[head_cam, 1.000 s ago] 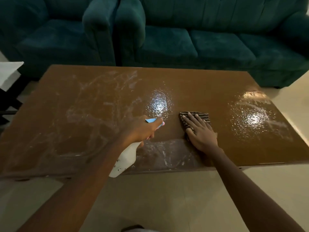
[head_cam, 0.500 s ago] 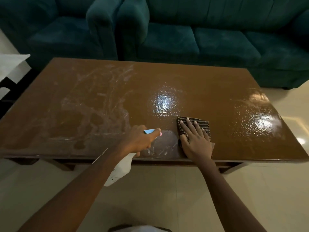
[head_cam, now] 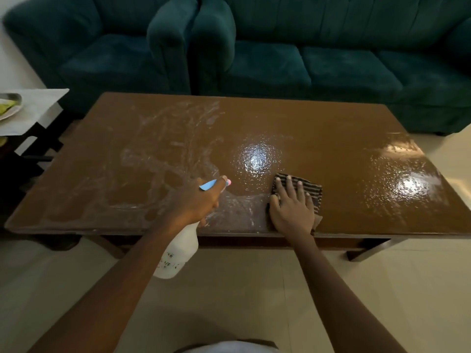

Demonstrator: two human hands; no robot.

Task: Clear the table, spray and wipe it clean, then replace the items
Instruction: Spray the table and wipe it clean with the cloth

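Brown wood shows wet and streaked across the one table (head_cam: 318, 128), bare of items, so by my reading the job is at the spray-and-wipe stage. The right hand (head_cam: 293, 207) lies flat with fingers spread, pressing one striped cloth (head_cam: 312, 191) onto the top near the front edge; the cloth pokes out ahead of and to the right of the fingertips. The left hand (head_cam: 197, 200) is curled tightly round the neck of one white spray bottle (head_cam: 178, 253), a finger on the blue trigger, nozzle aimed ahead and to the right, the body hanging down past the table's front edge. Wet droplet patches lie just ahead of the cloth and well off to its right; whitish smears spread to the left of the bottle hand. The table's long axis runs left to right, so wiping sweeps would likely run sideways; the right hand is nearer the unwiped droplets.
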